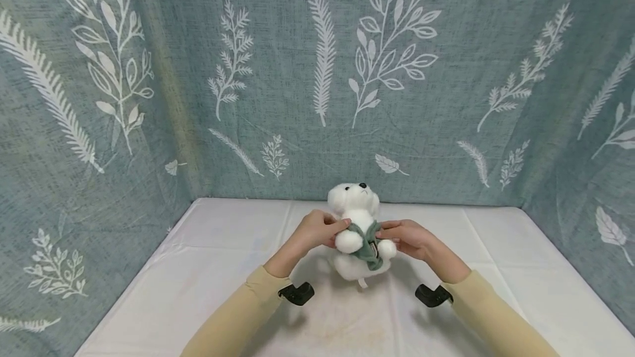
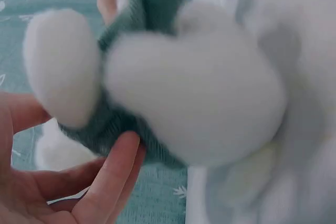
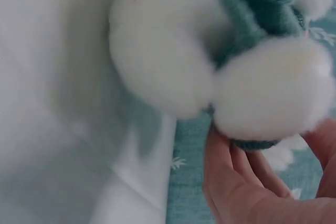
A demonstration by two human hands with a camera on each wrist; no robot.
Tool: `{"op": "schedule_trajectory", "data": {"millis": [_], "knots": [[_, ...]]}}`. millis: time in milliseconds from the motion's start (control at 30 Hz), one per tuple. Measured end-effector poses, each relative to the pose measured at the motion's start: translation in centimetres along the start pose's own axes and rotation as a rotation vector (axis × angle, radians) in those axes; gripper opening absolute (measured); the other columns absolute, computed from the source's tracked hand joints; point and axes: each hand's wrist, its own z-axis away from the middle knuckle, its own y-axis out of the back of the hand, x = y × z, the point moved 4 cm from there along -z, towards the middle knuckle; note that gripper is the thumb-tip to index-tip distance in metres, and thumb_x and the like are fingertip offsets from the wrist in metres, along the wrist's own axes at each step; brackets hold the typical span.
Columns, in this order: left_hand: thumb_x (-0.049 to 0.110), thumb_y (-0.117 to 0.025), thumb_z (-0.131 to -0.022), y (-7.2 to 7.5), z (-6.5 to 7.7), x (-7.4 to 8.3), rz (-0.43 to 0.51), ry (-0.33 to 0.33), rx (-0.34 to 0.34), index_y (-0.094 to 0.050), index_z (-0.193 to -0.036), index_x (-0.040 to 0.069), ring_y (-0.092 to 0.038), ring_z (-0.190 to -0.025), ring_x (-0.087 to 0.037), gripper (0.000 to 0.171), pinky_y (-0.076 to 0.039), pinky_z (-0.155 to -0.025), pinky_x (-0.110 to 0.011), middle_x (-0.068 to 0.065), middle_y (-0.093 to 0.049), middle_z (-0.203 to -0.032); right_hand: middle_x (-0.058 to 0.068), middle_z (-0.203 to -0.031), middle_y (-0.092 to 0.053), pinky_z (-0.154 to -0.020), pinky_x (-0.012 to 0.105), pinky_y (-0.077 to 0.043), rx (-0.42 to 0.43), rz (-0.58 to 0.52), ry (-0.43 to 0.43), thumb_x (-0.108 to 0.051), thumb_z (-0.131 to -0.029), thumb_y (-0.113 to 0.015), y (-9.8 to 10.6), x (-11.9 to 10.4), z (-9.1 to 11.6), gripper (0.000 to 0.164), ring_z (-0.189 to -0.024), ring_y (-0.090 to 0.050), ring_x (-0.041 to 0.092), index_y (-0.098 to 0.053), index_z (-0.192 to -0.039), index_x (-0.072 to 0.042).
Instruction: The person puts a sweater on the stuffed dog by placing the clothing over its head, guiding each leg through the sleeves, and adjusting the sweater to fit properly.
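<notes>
A white plush dog with a dark nose is held up over the white table, its head tipped back. It wears a green knitted vest. My left hand grips the toy at its side by the shoulder, with thumb in front. On the opposite side my right hand holds the vest edge near the other arm. In the left wrist view the fingers press against the green knit behind a white arm. The right wrist view has fingers behind the toy's body, partly hidden by its white arm.
A white cloth covers the table. Blue-green curtains with white leaf prints stand behind it and at both sides. A black wrist camera sits on the left wrist, another camera on the right.
</notes>
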Motion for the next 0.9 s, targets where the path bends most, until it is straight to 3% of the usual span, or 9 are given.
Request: {"op": "schedule_trajectory", "data": {"millis": [233,367,533,767,900], "knots": [[0.028,-0.072,-0.084,-0.3,-0.5,-0.3,0.054,-0.090,0.053,-0.068,-0.107,0.007,-0.063,-0.083,-0.017,0.032,-0.056,-0.074,-0.038,-0.007,-0.067,-0.101,0.026,-0.148,-0.031,-0.110,0.044,-0.035,0.127,-0.023,0.087,-0.001,-0.088,-0.063,0.0,-0.3,-0.5,0.064,-0.137,-0.032,0.038,-0.033,-0.144,0.005],[0.020,-0.077,-0.079,-0.5,-0.7,-1.0,0.112,-0.149,0.093,-0.068,-0.110,0.003,-0.066,-0.093,-0.023,0.037,-0.056,-0.074,-0.033,-0.011,-0.069,-0.104,0.024,-0.145,-0.035,-0.106,0.041,-0.039,0.172,-0.043,0.121,0.006,-0.083,-0.064,-0.1,-0.1,-0.8,0.066,-0.134,-0.035,0.038,-0.035,-0.142,0.005],[0.014,-0.079,-0.073,-0.6,-0.8,-1.7,0.151,-0.172,0.107,-0.067,-0.112,0.001,-0.066,-0.097,-0.027,0.043,-0.055,-0.078,-0.032,-0.014,-0.069,-0.107,0.023,-0.144,-0.037,-0.102,0.037,-0.043,0.211,-0.028,0.129,0.009,-0.080,-0.065,-0.1,0.2,-1.1,0.064,-0.134,-0.037,0.037,-0.039,-0.139,0.004],[0.011,-0.082,-0.071,-0.8,-1.1,-3.0,0.124,-0.247,0.123,-0.068,-0.112,0.006,-0.064,-0.104,-0.031,0.043,-0.055,-0.080,-0.035,-0.013,-0.067,-0.112,0.021,-0.134,-0.051,-0.095,0.037,-0.050,0.300,0.118,0.190,0.010,-0.073,-0.072,-0.1,0.8,-1.0,0.059,-0.127,-0.048,0.035,-0.051,-0.128,0.001],[0.003,-0.080,-0.072,-1.0,-0.4,-3.9,0.126,-0.285,0.135,-0.067,-0.112,0.004,-0.064,-0.104,-0.034,0.042,-0.055,-0.081,-0.034,-0.016,-0.066,-0.110,0.017,-0.119,-0.059,-0.083,0.036,-0.056,0.283,0.195,0.211,0.008,-0.073,-0.075,-0.4,1.4,-0.6,0.048,-0.108,-0.062,0.026,-0.056,-0.116,0.001]]}}
